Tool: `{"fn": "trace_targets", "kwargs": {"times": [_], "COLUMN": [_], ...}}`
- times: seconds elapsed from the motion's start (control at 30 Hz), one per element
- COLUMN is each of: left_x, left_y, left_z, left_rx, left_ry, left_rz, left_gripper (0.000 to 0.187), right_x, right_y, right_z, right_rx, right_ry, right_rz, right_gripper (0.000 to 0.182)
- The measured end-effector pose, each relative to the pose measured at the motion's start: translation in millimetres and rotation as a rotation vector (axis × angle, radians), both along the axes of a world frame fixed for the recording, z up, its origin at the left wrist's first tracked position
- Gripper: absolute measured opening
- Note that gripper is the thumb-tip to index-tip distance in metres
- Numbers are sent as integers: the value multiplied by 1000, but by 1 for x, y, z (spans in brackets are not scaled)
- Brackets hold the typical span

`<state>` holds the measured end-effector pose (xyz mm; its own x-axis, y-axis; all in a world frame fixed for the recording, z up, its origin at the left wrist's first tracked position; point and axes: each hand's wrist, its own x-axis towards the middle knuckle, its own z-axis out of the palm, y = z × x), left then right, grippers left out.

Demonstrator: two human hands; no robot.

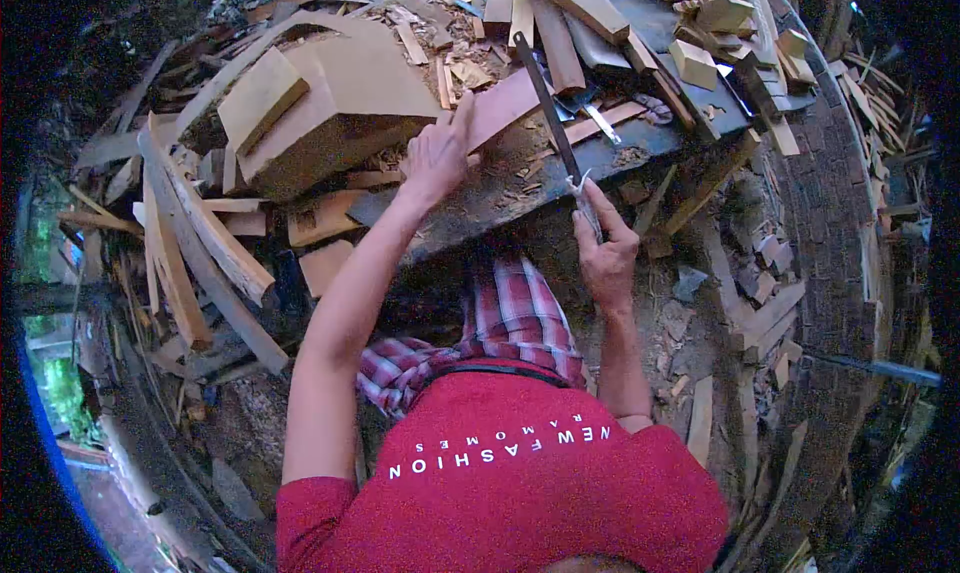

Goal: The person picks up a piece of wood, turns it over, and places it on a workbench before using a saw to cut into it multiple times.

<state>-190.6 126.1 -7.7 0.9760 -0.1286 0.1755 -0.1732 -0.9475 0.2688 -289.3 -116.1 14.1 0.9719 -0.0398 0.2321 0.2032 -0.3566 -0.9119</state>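
My left hand presses on a flat reddish wooden block lying on the dark workbench, with the index finger stretched along its face and the other fingers curled at its near end. In my right hand is a long, narrow, dark blade, gripped by a pale, wrapped-looking handle. The blade points away from me and crosses over the far right end of the block. Just right of it, a short metal strip lies on the bench among wood shavings.
A big angular timber block stands left of my left hand, with a smaller wood block on it. Offcuts pile up at the back right. Long curved slats lean at the left. The bench's near edge runs before my legs.
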Motion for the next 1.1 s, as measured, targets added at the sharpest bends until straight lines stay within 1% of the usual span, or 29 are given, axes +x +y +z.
{"fn": "trace_targets", "kwargs": {"times": [0.03,0.1,0.17,0.23,0.27,0.3,0.33,0.37,0.43,0.47,0.53,0.7,0.77,0.83,0.9,0.97,1.03,1.1], "left_x": [-2,-5,-3,1,3,5,8,11,17,19,21,25,24,24,26,27,29,29], "left_y": [0,-1,-1,-1,-1,-1,0,0,-1,-2,-2,-1,-3,-5,-5,-4,-7,-8], "left_z": [-1,-1,-1,1,2,7,13,19,25,28,31,30,28,23,20,20,26,32], "left_rx": [9,27,-7,-13,-28,-19,12,44,56,60,58,83,48,45,43,53,69,83], "left_ry": [-34,-68,-17,7,31,32,114,194,223,251,258,300,264,245,226,239,272,315], "left_rz": [-18,-33,-15,-8,8,0,9,18,0,-8,-8,0,25,28,31,18,27,23], "left_gripper": [98,98,96,93,90,90,88,85,83,81,80,79,78,77,75,73,73,75], "right_x": [1,4,8,15,19,24,28,33,41,44,50,51,51,52,51,48,47,46], "right_y": [0,1,2,3,4,7,10,13,17,17,18,17,17,17,17,16,13,11], "right_z": [1,1,-1,-3,-4,-4,-5,-6,-8,-9,-12,-14,-14,-15,-8,-7,-10,-15], "right_rx": [14,47,81,-41,-33,-119,-205,-198,-349,-346,-427,-424,-439,-508,-515,-520,-570,-569], "right_ry": [22,3,-14,-85,-84,-112,-138,-137,-150,-151,-43,-23,-25,-80,-67,-52,-149,-121], "right_rz": [2,8,9,43,35,38,42,32,32,27,66,79,87,87,95,103,145,164], "right_gripper": [40,40,39,38,38,39,40,40,41,41,42,44,45,44,43,42,44,48]}}
